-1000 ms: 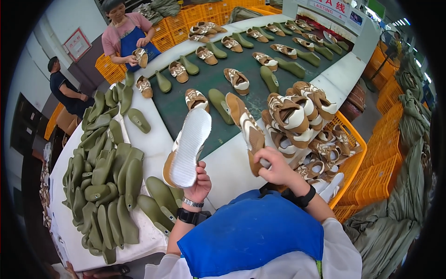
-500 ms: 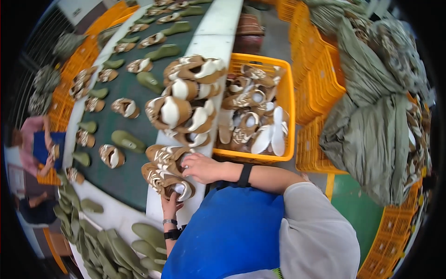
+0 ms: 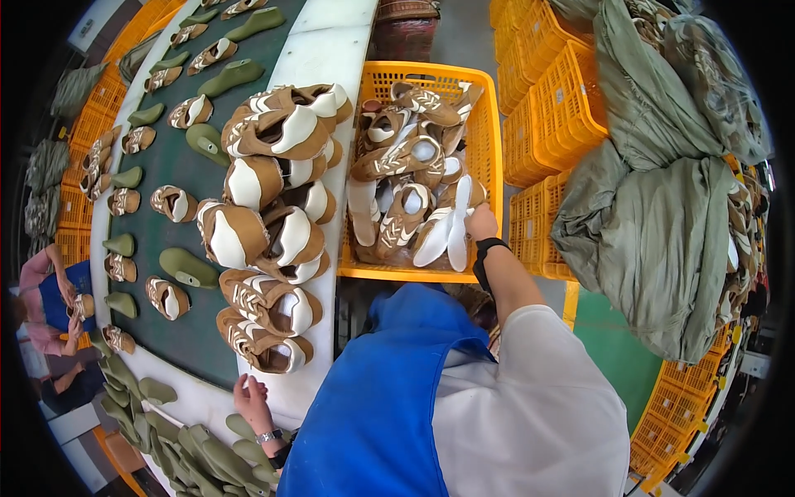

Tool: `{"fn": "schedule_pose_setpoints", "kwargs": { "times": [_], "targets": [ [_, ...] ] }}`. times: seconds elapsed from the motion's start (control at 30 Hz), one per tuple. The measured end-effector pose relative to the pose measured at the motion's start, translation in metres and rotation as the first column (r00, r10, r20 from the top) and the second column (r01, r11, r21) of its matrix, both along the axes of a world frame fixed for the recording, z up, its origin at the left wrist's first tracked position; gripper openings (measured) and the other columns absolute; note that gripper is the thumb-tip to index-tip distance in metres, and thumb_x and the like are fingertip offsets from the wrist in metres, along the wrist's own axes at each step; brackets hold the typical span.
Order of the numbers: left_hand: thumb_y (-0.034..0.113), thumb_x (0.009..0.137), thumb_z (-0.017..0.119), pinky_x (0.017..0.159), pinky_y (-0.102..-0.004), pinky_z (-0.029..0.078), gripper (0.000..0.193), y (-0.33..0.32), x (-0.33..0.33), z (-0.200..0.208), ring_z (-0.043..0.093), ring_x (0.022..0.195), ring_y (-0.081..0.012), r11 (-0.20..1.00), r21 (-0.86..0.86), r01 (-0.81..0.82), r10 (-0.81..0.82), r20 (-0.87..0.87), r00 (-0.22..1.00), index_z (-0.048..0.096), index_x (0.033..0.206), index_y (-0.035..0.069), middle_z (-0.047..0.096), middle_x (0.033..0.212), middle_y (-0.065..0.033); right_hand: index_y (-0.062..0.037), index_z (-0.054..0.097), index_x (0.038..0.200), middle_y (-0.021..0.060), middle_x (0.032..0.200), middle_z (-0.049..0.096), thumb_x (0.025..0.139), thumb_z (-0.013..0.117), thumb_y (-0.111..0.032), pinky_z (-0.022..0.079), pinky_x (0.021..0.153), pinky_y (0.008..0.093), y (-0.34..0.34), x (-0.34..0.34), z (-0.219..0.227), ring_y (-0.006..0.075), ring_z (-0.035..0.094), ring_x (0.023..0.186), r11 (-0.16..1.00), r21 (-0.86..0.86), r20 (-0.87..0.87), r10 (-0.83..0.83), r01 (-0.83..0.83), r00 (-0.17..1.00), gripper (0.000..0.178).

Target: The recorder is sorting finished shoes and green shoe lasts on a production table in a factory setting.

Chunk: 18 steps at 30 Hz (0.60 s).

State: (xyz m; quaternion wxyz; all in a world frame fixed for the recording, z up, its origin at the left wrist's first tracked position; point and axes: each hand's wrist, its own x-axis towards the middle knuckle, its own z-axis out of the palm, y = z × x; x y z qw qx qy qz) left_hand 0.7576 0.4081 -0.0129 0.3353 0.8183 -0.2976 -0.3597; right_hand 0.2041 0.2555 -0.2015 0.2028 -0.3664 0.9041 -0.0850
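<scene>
- Your right hand (image 3: pixel 482 222) is down at the near right corner of the yellow-orange openwork plastic basket (image 3: pixel 492 141), fingers against the slim white foot-shaped piece (image 3: pixel 458 225); whether they pinch it or only touch it, I cannot tell, as the back of your hand covers the contact.
- Your left hand (image 3: pixel 252 399) hangs empty with its fingers loosely spread, just beyond the nearest shoe, touching nothing that I can see; held out there, it probably balances your reach to the right.
- The white piece lies among jumbled brown-and-cream laced shoes in the basket. It sits by the rim nearest your arm, which likely makes it easy to get at; loose insole or underside of a shoe, I cannot tell.
- To your left, the tall stack of brown-and-cream shoes (image 3: pixel 286 137) fills the smooth white ledge (image 3: pixel 325 50), probably piled up because the strip is narrow.
- At its near end, two brown-and-cream shoes (image 3: pixel 263 341) lie side by side, toes to the belt, openings towards you, which seems to keep the heels handy.
- On the dark green flat belt (image 3: pixel 147 248), single shoes and olive-green plastic lasts (image 3: pixel 189 267) are spaced apart, presumably so each can be picked up cleanly.
- More lasts lie heaped beyond your left wrist.
</scene>
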Motion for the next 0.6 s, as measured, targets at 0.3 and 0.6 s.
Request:
{"fn": "schedule_pose_setpoints", "kwargs": {
  "times": [0.3,0.6],
  "targets": [
    [0.004,0.087,0.051,0.069,-0.023,0.047,0.025,-0.072,-0.129,0.09,0.058,0.075,-0.0121,0.854,-0.351,0.385,-0.467,-0.186,0.865,0.05,0.111,-0.002,0.06,0.081,-0.0064,-0.004,0.055,0.092,0.0007,0.083,0.058,0.072,0.056,-0.005,0.044,0.07,0.0237,-0.03,0.021,0.116,0.0127,0.056,0.076,0.889,-0.266,0.96,0.21,0.372,0.186,0.02],
    [0.038,0.085,0.054,0.092,-0.0364,0.04,0.074,-0.114,-0.181,0.125,0.045,0.114,-0.024,0.744,-0.437,0.505,-0.635,-0.698,0.331,0.012,0.138,0.009,0.039,0.128,-0.0171,-0.0083,0.052,0.071,0.0064,0.091,0.055,0.058,0.055,0.007,0.039,0.083,0.0392,-0.007,0.114,0.29,0.0265,0.05,0.091,-0.01,-0.869,-0.276,0.839,-0.495,0.468,0.02]
  ]
}}
